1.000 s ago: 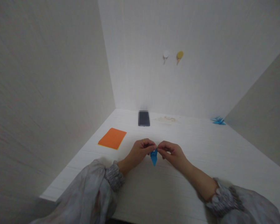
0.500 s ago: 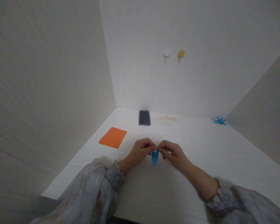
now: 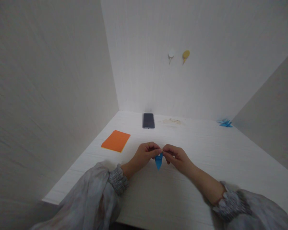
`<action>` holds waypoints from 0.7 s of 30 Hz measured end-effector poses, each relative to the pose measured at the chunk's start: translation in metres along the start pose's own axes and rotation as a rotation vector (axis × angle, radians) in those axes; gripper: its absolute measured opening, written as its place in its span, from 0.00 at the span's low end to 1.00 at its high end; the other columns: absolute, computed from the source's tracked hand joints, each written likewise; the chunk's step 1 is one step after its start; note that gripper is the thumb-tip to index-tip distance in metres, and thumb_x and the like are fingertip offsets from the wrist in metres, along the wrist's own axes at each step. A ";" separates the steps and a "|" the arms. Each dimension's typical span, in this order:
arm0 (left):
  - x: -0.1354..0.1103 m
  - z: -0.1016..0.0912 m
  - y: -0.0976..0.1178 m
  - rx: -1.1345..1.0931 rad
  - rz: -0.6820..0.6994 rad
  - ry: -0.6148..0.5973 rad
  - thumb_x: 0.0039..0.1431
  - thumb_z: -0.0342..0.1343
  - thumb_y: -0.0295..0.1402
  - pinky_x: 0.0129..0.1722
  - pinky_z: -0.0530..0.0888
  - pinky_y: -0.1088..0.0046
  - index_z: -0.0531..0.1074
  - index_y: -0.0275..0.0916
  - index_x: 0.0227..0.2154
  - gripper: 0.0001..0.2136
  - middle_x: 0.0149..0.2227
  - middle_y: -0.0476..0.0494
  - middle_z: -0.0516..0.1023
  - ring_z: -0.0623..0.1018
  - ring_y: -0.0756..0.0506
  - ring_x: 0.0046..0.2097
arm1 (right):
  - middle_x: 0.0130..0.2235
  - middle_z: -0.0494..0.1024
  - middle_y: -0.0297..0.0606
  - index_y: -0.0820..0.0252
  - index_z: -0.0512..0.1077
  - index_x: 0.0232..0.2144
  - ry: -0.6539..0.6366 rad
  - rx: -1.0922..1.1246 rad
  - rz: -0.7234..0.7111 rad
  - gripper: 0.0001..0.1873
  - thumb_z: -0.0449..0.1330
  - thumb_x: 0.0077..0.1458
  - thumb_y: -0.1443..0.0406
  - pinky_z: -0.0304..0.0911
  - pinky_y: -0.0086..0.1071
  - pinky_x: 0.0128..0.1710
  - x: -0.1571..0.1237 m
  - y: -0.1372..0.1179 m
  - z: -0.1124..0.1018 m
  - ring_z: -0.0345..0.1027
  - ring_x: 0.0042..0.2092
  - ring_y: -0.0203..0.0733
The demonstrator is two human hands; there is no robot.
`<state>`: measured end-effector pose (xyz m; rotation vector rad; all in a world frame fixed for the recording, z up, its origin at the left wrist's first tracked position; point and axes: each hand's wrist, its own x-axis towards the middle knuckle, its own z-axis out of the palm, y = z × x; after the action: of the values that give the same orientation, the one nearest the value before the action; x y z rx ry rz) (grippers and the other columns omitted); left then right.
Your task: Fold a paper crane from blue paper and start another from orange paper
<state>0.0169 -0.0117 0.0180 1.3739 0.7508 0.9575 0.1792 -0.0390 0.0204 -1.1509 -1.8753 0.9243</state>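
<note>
Blue paper [image 3: 158, 162], folded small and narrow, is pinched between the person's two hands at the near middle of the white bench [image 3: 168, 198], its pointed end aimed back toward the person. The left hand [image 3: 146, 152], with a ring [image 3: 148, 144] on one finger, grips the paper's upper end between thumb and fingers; the right hand [image 3: 177, 156] pinches at the upper right corner, the fingertips of both hands almost meeting. Whether the paper touches the bench is unclear. Left of the hands and farther off lies a stack of orange paper [image 3: 116, 141], yellow along its near edge. A dark, blurred-out rectangle [image 3: 148, 120] lies near the back wall [image 3: 144, 76], and spiky blue folded shapes [image 3: 225, 123] sit in the far right corner.
</note>
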 end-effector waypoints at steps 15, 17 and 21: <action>0.001 0.001 -0.002 -0.035 -0.033 -0.033 0.44 0.57 0.37 0.23 0.61 0.78 0.67 0.33 0.23 0.11 0.19 0.52 0.66 0.64 0.55 0.22 | 0.23 0.67 0.33 0.60 0.65 0.25 0.017 -0.379 -0.156 0.10 0.46 0.54 0.66 0.55 0.25 0.25 -0.002 0.001 -0.002 0.60 0.25 0.33; 0.001 0.000 -0.001 -0.043 -0.021 -0.015 0.45 0.57 0.36 0.23 0.62 0.78 0.68 0.33 0.23 0.10 0.20 0.51 0.67 0.65 0.55 0.22 | 0.24 0.69 0.34 0.60 0.65 0.26 0.009 -0.389 -0.164 0.10 0.46 0.54 0.66 0.56 0.26 0.26 -0.003 0.002 -0.002 0.61 0.26 0.34; 0.002 -0.001 0.000 -0.057 0.000 0.004 0.46 0.56 0.35 0.24 0.63 0.78 0.68 0.33 0.23 0.09 0.21 0.50 0.68 0.66 0.54 0.23 | 0.25 0.71 0.34 0.59 0.66 0.27 0.031 -0.368 -0.176 0.09 0.47 0.53 0.68 0.57 0.27 0.27 -0.004 0.003 -0.002 0.62 0.27 0.34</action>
<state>0.0167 -0.0095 0.0177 1.3226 0.7213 0.9743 0.1838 -0.0409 0.0179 -1.1769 -2.1392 0.4723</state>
